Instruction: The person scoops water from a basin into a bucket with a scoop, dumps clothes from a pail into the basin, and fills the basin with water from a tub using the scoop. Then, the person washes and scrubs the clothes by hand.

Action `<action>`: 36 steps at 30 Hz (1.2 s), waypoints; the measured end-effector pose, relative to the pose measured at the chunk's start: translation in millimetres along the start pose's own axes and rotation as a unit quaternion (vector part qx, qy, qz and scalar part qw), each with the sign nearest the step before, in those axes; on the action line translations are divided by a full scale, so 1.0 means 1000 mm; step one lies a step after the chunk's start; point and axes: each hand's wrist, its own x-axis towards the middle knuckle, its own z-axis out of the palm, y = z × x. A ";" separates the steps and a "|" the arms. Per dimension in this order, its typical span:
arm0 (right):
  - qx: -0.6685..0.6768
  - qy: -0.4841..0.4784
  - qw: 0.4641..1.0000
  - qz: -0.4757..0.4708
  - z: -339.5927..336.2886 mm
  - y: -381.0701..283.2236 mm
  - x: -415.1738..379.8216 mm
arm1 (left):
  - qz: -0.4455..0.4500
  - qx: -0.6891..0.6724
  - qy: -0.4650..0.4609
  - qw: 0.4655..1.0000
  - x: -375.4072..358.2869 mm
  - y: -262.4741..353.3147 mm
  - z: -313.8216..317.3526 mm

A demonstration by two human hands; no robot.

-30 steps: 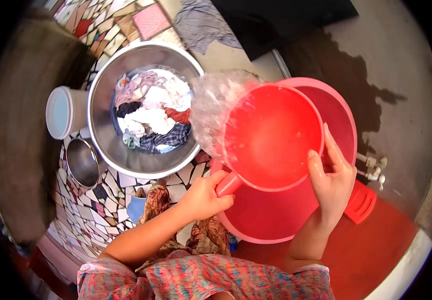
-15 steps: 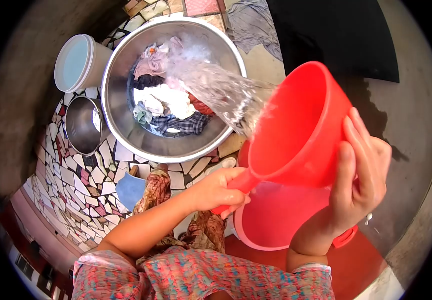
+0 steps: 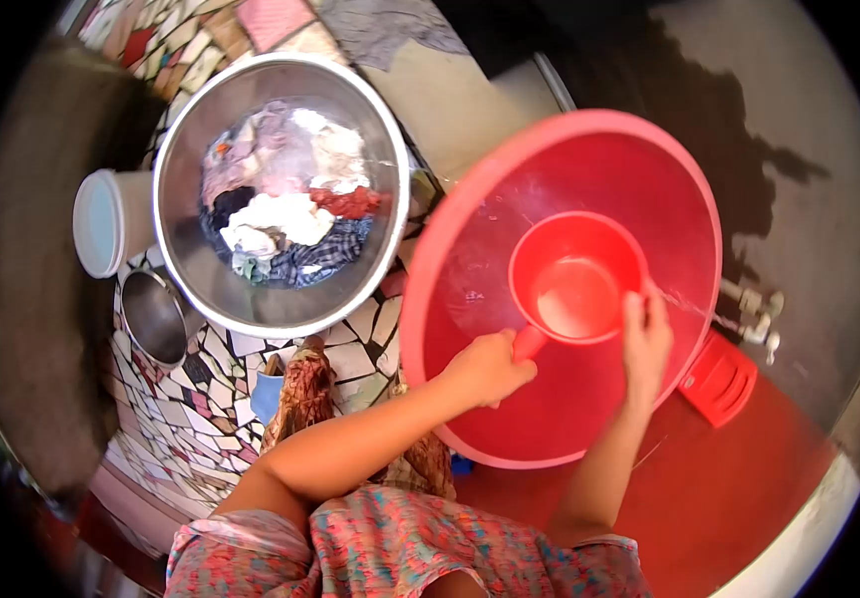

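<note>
A red plastic dipper is over the large pink tub, its mouth facing up. My left hand is closed round the dipper's handle. On the opposite side, my right hand grips the dipper near its rim, thumb and fingers against the wall. To the left stands a wide steel basin with clothes lying in water: white, pink, red and dark checked pieces.
A white bucket and a small steel bowl stand left of the basin on mosaic tile. Taps stick out at right, near a red plastic piece. A blue item lies by my feet. Grey cloth lies at the top.
Half a second ago water was pouring from the tilted dipper into the basin. Now the dipper is back over the pink tub, lower and turned upright, both hands still on it.
</note>
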 end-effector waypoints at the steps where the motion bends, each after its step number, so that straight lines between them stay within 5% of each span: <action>1: -0.005 -0.023 0.999 0.036 0.013 0.058 0.008 | -0.070 0.042 -0.009 0.997 0.028 -0.011 0.012; 5: -0.121 -0.207 0.950 0.199 0.068 0.230 0.011 | -0.245 0.033 -0.092 0.965 0.130 -0.082 0.035; 7: -0.108 -0.243 0.931 0.249 0.094 0.260 0.011 | -0.339 0.041 -0.109 0.934 0.173 -0.128 0.036; 9: -0.172 -0.389 0.839 0.340 0.115 0.270 0.017 | -0.399 0.045 -0.130 0.907 0.199 -0.152 0.027; 13: -0.202 -0.439 0.802 0.351 0.164 0.297 0.040 | -0.464 0.007 -0.166 0.870 0.242 -0.177 0.006; 17: -0.078 -0.386 0.813 0.428 0.198 0.317 0.066 | -0.473 0.028 -0.170 0.864 0.283 -0.176 -0.023; 19: -0.045 -0.368 0.809 0.457 0.223 0.333 0.074 | -0.388 0.157 -0.029 0.908 0.295 -0.170 -0.032; 21: 0.060 -0.190 0.865 0.461 0.247 0.351 0.071 | -0.346 0.214 -0.029 0.913 0.308 -0.152 -0.044; 23: 0.145 -0.161 0.859 0.464 0.245 0.346 0.067 | -0.300 0.263 -0.024 0.917 0.305 -0.140 -0.047; 25: 0.234 -0.118 0.849 0.460 0.248 0.348 0.054 | -0.133 0.416 0.021 0.899 0.307 -0.129 -0.043; 26: 0.398 -0.007 0.778 0.487 0.257 0.347 0.038 | -0.129 0.420 0.022 0.898 0.308 -0.132 -0.047; 27: 0.548 0.104 0.671 0.489 0.259 0.341 0.031 | -0.044 0.541 0.064 0.838 0.310 -0.133 -0.048; 28: 0.601 0.129 0.625 0.483 0.261 0.336 0.031 | 0.042 0.645 0.105 0.755 0.311 -0.133 -0.052; 36: 0.649 0.129 0.661 0.353 0.160 0.281 0.034 | 0.099 0.645 0.197 0.731 0.250 -0.069 -0.008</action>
